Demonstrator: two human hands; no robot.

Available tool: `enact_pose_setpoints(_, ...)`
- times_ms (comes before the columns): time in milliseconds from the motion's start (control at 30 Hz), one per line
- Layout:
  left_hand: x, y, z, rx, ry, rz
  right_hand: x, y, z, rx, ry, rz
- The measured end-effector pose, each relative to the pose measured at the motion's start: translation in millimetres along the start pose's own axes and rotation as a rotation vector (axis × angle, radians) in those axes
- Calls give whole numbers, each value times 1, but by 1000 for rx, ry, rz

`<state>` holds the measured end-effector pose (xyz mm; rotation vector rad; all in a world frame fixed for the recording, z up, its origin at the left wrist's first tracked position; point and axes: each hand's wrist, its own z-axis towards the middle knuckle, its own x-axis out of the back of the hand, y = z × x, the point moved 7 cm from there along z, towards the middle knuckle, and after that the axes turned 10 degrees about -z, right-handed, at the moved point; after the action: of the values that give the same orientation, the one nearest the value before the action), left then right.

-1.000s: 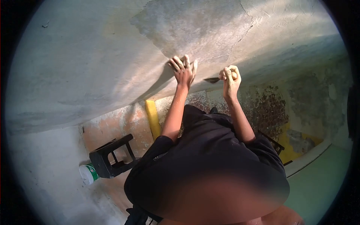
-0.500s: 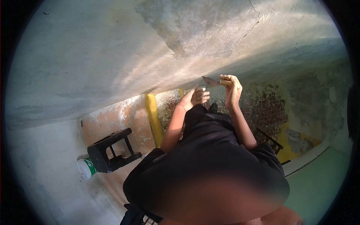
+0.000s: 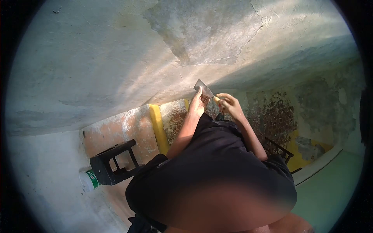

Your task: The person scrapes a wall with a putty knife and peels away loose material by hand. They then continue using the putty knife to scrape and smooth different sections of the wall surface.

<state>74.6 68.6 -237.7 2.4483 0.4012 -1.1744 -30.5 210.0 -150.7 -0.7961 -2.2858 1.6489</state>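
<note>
In the head view, I can see the right hand [image 3: 229, 105] just right of the frame's centre, its fingers pinching the pale handle of a flat, grey metal scraper [image 3: 204, 90]. The scraper's blade points to the upper left. The left hand [image 3: 199, 104] has its thumb against the blade; whether it's gripping, I can't tell. A rough grey patch [image 3: 210, 35] marks the wall at top centre. At lower left, a black, open-framed stool [image 3: 104, 167] sits by a white, green-banded bucket [image 3: 89, 180].

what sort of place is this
Probably a room under repair: the wall has a grey, crack-edged patch, the right hand holds a putty knife, and a bucket sits beside a black stool.
</note>
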Motion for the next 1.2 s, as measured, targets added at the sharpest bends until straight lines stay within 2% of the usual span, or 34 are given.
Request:
enact_pose_setpoints(67, -27, 12, -20, -161, 11, 256, -6, 7, -7, -14, 54, -45)
enact_pose_setpoints(100, -35, 13, -24, -181, 1, 283, -4, 4, -6, -12, 56, -45)
enact_pose_setpoints(167, -53, 12, -33, -159, -41, 340, -14, 7, -5, -129, -159, -88)
enact_pose_setpoints(267, -66, 11, -33, -152, -148, 384, -12, 24, 9, -120, -251, -119)
enact_pose_setpoints(333, -72, 11, -34, -156, -243, 449, -9, 28, 14, -120, -226, -234)
enact_pose_setpoints(367, -72, 12, -33, -167, -233, 502, -6, 31, 16, -126, -200, -348)
enact_pose_setpoints(467, -63, 15, -30, -179, -217, 527, -14, 14, 12, -65, -151, -406)
enact_pose_setpoints(500, -59, 18, -30, -172, -180, 477, -17, 12, 10, -97, -179, -391)
enact_pose_setpoints(533, -58, 22, -32, -179, -190, 478, -18, 11, 10, -86, -178, -394)
enact_pose_setpoints(600, -50, 30, -34, -137, -162, 291, -25, 7, 11, -16, -232, -263)
enact_pose_setpoints(667, -46, 39, -34, -141, -162, 246, -31, 7, 13, -8, -252, -284)
enact_pose_setpoints(733, -59, 51, -44, -175, -144, 383, -46, -13, 8, 14, -254, -284)
enact_pose_setpoints(767, -64, 56, -47, -219, -82, 427, -49, -2, 15, 30, -242, -345)
enact_pose_setpoints(800, -71, 61, -46, -223, -99, 430, -59, -7, 18, 65, -249, -282)
enact_pose_setpoints(867, -86, 72, -49, -296, -164, 500, -70, -5, 20, -27, -230, -63)
enact_pose_setpoints(900, -112, 77, -63, -321, -199, 482, -74, -13, 18, -23, -219, -71)
enact_pose_setpoints(967, -131, 89, -63, -369, -216, 467, -83, -41, 15, 65, -220, 143)
enact_pose_setpoints(1000, -140, 98, -63, -422, -219, 457, -87, -59, 11, 75, -208, 135)
enact_pose_setpoints(1067, -168, 109, -73, -445, -241, 444, -81, -108, -6, 281, -35, 173)
enact_pose_setpoints(1167, -210, 119, -92, -414, -291, 361, -68, -153, -23, 519, 104, 387)
enact_pose_setpoints(1200, -221, 117, -98, -309, -312, 313, -61, -163, -28, 637, 133, 445)
